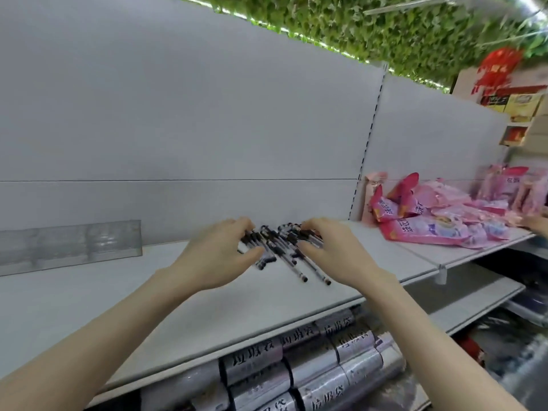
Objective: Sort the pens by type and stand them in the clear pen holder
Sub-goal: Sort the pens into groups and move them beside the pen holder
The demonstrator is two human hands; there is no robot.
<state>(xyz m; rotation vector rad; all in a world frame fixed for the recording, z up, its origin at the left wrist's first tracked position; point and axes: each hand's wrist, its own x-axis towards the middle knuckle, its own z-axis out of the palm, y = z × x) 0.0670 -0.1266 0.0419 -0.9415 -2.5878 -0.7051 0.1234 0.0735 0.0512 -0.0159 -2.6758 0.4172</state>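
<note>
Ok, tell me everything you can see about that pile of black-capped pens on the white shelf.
The pile of clear-barrelled, black-capped pens lies loose and jumbled on the white shelf, near its back panel. The barrels look like transparent plastic with dark grips and caps. The pens cross one another, and a few stick out towards the camera. The left hand and right hand close on the pile from either side, fingers curled over it. The image is too blurred to tell types apart.
</note>
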